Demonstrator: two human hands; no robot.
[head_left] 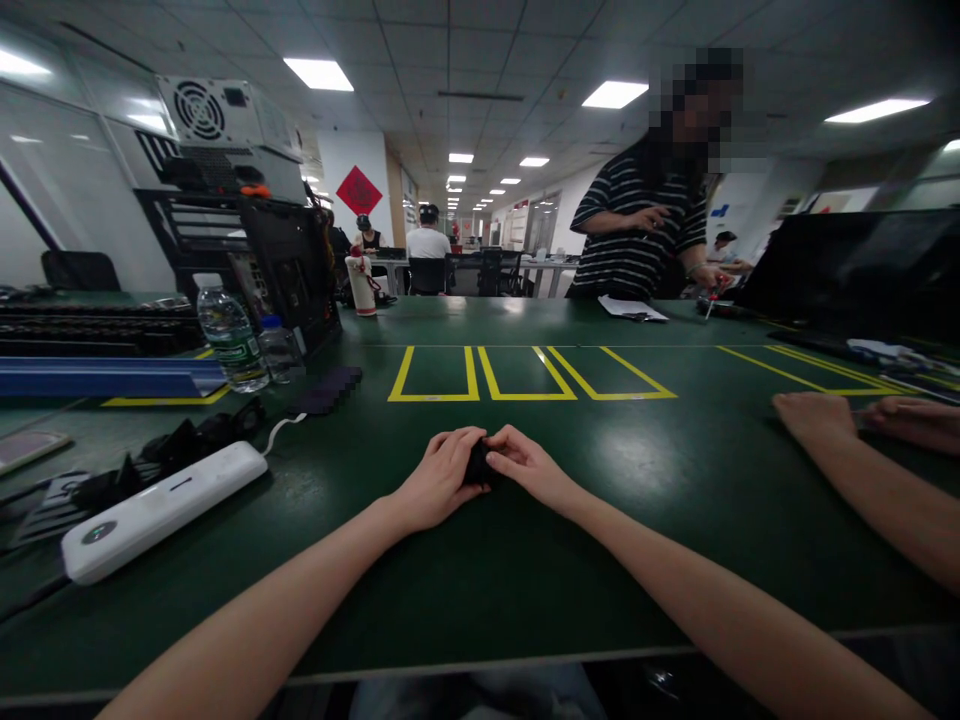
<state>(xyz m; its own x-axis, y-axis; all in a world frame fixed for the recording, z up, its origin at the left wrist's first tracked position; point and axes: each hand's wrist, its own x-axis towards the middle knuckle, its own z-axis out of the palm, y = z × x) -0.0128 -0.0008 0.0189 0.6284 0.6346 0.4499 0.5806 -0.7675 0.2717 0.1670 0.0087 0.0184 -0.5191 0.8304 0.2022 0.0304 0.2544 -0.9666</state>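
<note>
Both my hands meet on the green table (480,580), just in front of me. My left hand (439,480) is curled, fingers closed round a small black object (478,465). My right hand (529,468) pinches the same black object from the other side. The object is mostly hidden between my fingers, so I cannot make out what it is. Beyond my hands, yellow tape rectangles (525,372) are marked on the table.
A white power strip (161,510) and black parts lie at the left, with two water bottles (231,335) and a rack behind. Another person's forearms (870,450) rest at the right. A person in a striped shirt (637,235) stands across the table by papers (634,309).
</note>
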